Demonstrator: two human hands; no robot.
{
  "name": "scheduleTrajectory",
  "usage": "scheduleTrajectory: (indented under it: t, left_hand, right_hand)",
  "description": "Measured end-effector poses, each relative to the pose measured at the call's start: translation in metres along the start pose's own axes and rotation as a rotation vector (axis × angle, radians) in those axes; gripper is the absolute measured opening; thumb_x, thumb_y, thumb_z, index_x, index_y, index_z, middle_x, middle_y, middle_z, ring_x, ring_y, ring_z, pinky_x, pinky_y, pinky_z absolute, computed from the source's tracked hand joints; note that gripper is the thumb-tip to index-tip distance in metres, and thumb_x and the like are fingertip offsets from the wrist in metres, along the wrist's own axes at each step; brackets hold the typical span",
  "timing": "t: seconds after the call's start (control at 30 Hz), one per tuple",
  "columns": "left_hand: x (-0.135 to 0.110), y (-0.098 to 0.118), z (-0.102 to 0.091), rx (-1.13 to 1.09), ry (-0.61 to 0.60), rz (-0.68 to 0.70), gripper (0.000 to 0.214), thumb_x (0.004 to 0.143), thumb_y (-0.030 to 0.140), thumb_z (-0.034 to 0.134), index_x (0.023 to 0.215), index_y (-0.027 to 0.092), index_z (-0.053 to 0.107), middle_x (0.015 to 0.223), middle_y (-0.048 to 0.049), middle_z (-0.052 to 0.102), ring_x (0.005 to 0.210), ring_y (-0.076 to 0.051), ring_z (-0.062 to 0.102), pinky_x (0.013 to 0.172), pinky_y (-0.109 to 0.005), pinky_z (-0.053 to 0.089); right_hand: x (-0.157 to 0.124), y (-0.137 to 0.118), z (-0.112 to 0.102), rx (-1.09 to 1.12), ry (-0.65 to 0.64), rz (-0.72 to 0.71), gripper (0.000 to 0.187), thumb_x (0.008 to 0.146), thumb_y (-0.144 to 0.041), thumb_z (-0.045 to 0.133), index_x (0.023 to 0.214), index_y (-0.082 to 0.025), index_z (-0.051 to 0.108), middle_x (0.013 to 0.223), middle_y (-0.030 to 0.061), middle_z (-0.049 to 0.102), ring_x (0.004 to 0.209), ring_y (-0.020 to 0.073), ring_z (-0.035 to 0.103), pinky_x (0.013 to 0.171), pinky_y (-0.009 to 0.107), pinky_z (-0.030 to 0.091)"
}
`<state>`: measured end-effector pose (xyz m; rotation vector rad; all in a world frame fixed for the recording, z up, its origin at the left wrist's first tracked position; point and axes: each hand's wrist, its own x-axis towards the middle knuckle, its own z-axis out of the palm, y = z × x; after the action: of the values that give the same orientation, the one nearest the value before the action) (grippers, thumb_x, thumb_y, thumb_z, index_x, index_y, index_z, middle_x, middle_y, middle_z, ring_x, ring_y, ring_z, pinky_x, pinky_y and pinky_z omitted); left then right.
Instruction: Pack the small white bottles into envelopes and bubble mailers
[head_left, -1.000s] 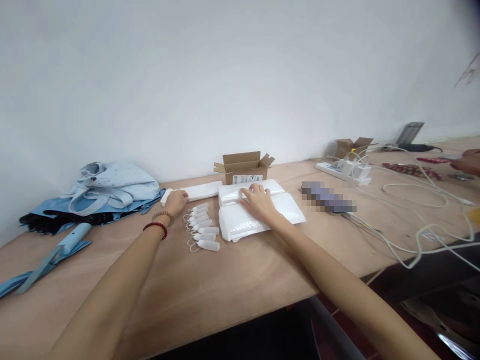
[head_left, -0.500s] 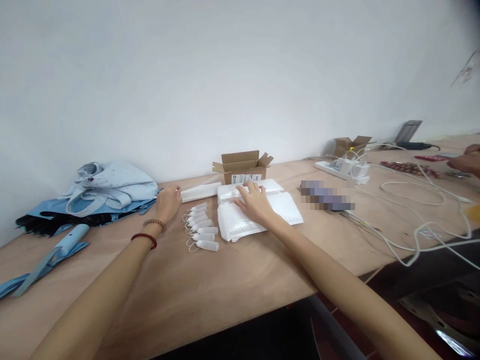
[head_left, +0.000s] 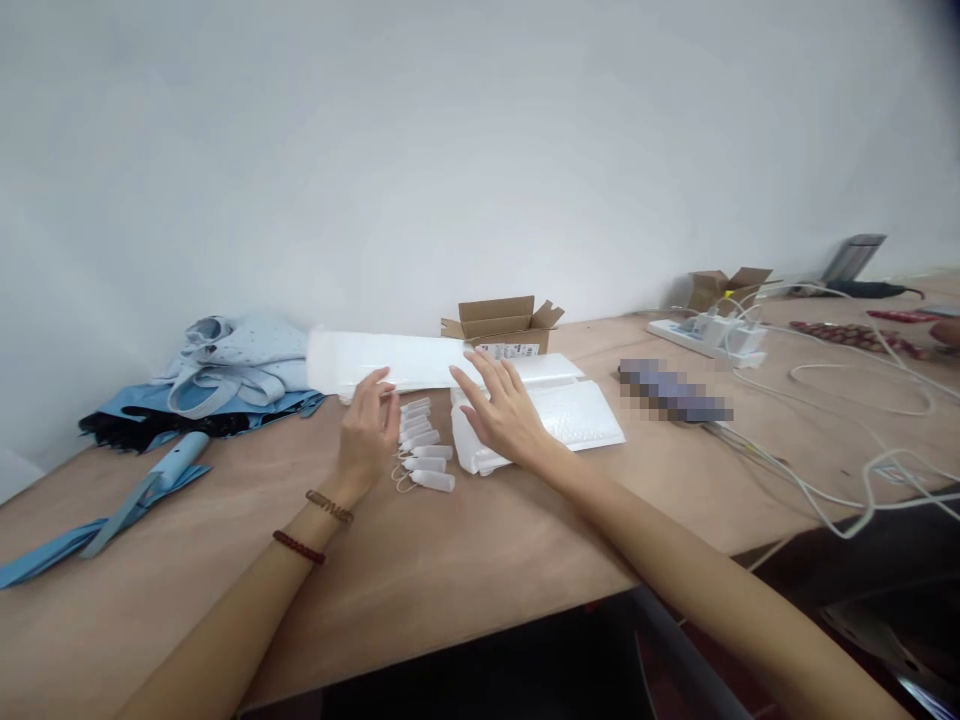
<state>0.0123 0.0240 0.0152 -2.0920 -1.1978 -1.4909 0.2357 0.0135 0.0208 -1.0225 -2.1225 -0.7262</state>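
My left hand (head_left: 366, 430) is open, thumb and forefinger apart, in front of a long white bubble-wrap bag (head_left: 352, 360); I cannot tell whether it touches the bag. Just right of it, a row of several small translucent bottles (head_left: 429, 465) with thin loops at their necks lies on the table, partly behind the fingers. My right hand (head_left: 504, 412) is open, fingers spread over the right end of the long bag and the near edge of other white bubble-wrap bags (head_left: 589, 418). Those bags lie flat, partly covered by the right hand.
An open cardboard box (head_left: 495, 318) stands behind the bags. Light blue fabric (head_left: 232, 370) and blue strips (head_left: 150, 500) lie left on the wooden table (head_left: 420, 570). To the right are a blurred-out purple object (head_left: 667, 390), a white power strip (head_left: 705, 338) and trailing white cables.
The long white bag now extends left behind the bottles. My left hand has moved right and nearer, coming beside the bottles. The right hand has shifted slightly nearer. The camera view has shifted slightly.
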Motion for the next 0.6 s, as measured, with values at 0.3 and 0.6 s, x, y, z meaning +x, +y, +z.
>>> scheduleTrajectory:
  t: [0.3, 0.6]
  left_hand:
    - [-0.014, 0.055, 0.001, -0.288, -0.231, 0.020, 0.025, 0.088, 0.022, 0.047, 0.111, 0.019, 0.057, 0.129, -0.0132, 0.058, 0.122, -0.023, 0.053, 0.099, -0.038, 0.047]
    - [0.008, 0.012, -0.015, -0.501, 0.021, -0.604, 0.035, 0.079, 0.037, 0.060, 0.107, 0.016, 0.062, 0.114, -0.0103, 0.064, 0.100, -0.024, 0.062, 0.071, -0.030, 0.054]
  right_hand:
    - [-0.001, 0.003, 0.001, -0.104, -0.166, 0.087, 0.062, 0.085, -0.002, 0.034, 0.146, -0.016, 0.032, 0.147, 0.0212, 0.035, 0.139, 0.0328, 0.025, 0.106, 0.057, 0.027]
    - [-0.003, 0.003, 0.005, -0.089, -0.215, 0.065, 0.060, 0.088, -0.001, 0.032, 0.145, -0.019, 0.034, 0.146, 0.0208, 0.037, 0.137, 0.0327, 0.028, 0.102, 0.051, 0.034]
